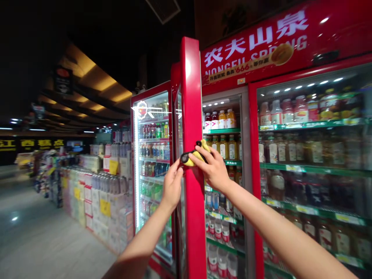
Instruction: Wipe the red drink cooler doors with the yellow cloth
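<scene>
A crumpled yellow and black cloth lies against the red edge of an open fridge door. My right hand is on the cloth, its fingers pressing it to the door edge from the right. From the left, my left hand meets the cloth's other end, thumb and forefinger close together there. Part of that grip is hidden, and some of its fingers are out of sight behind the door side. Behind my right hand, the opened fridge holds shelves of bottled drinks.
To the right stands a closed glass door with bottles behind it. Another lit drinks fridge is beyond the open door. Stacked cartons and cans line the floor at left. A red sign panel runs overhead.
</scene>
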`<state>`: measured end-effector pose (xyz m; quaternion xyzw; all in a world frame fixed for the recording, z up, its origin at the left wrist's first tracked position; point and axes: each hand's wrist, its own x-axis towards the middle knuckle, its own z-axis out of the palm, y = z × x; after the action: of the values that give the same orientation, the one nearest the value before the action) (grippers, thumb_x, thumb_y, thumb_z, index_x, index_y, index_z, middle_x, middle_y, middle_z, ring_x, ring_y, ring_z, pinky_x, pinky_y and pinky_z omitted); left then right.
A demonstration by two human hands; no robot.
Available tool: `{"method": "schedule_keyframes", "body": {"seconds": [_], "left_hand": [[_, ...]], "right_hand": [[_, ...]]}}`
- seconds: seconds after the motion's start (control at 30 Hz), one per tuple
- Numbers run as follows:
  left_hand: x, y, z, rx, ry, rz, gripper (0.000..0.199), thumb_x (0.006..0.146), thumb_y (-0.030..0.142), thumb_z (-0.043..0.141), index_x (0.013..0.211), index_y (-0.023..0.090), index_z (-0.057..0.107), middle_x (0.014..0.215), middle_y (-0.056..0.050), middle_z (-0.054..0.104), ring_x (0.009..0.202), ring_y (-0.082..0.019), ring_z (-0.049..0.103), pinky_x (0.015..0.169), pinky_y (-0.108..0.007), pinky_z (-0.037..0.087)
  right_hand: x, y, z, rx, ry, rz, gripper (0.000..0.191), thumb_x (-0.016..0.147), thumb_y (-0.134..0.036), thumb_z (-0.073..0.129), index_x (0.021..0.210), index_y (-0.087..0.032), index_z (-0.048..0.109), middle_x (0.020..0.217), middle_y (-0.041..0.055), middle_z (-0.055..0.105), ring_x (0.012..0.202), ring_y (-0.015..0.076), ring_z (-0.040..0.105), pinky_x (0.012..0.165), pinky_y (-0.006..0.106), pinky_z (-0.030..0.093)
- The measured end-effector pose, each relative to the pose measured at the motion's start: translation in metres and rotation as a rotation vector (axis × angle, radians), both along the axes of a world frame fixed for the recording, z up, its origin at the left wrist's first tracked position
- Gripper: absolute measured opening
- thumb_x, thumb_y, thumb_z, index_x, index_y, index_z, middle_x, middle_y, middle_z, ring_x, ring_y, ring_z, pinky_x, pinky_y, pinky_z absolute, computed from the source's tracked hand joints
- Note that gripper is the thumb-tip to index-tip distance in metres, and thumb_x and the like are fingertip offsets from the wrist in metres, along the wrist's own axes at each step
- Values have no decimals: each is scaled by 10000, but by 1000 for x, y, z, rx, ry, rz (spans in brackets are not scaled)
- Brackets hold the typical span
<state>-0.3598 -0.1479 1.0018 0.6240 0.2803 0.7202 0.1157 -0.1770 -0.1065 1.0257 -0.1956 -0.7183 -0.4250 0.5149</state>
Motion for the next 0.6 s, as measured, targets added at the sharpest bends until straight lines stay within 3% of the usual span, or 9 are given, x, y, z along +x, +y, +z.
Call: {"method": "schedule_keyframes", "body": {"seconds": [0.07, 0.13, 0.2, 0.3, 0.37, 0.43, 0.6], "left_hand": [[-7, -1, -1, -3, -19, -26, 556, 931, 547, 530, 1357, 197, 598, 1340, -129, 647, 1180, -246, 632, 1002, -401, 521], [-11, -6, -4, 31, 47, 34, 528, 975, 509, 460, 1397, 205, 556, 1366, -132, 633, 1190, -240, 633, 1008, -421, 523], [-12, -14, -10, 130, 220, 239, 490, 1007, 416, 412, 1448, 225, 504, 1484, -128, 540, 1329, -248, 544, 1101, -464, 457], [-9, -29, -27, 321, 691, 573, 516, 1007, 243, 397, 1522, 268, 406, 1623, -78, 374, 1524, -231, 284, 1252, -509, 224], [-5, -35, -42, 374, 1004, 675, 561, 1004, 218, 412, 1559, 246, 337, 1633, -73, 356, 1547, -211, 223, 1279, -501, 124], [-3, -34, -57, 346, 1187, 740, 614, 1006, 278, 451, 1584, 190, 267, 1625, -96, 362, 1549, -206, 215, 1287, -489, 71], [-3, -20, -77, 301, 1316, 846, 685, 1022, 402, 428, 1609, 183, 152, 1639, -82, 316, 1560, -183, 159, 1281, -509, -47]], "right_hand": [[-5, -6, -49, -9, -47, 1, 527, 940, -173, 585, 1419, -391, 560, 1519, 5, 518, 1405, 288, 389, 1091, 472, 439], [-8, -13, -98, -33, -105, 8, 525, 948, -176, 571, 1430, -383, 547, 1509, -8, 536, 1445, 282, 349, 1121, 482, 408], [-11, -20, -144, -69, -158, 16, 519, 957, -173, 545, 1433, -379, 542, 1498, -31, 552, 1478, 273, 308, 1177, 497, 348], [-14, -30, -202, -135, -206, 13, 515, 964, -168, 528, 1432, -381, 541, 1497, -61, 554, 1503, 249, 281, 1245, 507, 246], [-15, -36, -234, -184, -217, -5, 514, 968, -174, 536, 1437, -385, 534, 1498, -65, 554, 1499, 234, 302, 1264, 508, 206], [-14, -42, -262, -229, -224, -29, 496, 977, -206, 550, 1438, -391, 531, 1495, -64, 556, 1483, 227, 339, 1273, 503, 181], [3, -51, -318, -282, -311, -22, 385, 988, -272, 578, 1356, -378, 610, 1463, -65, 588, 1412, 206, 447, 1279, 469, 176]]}}
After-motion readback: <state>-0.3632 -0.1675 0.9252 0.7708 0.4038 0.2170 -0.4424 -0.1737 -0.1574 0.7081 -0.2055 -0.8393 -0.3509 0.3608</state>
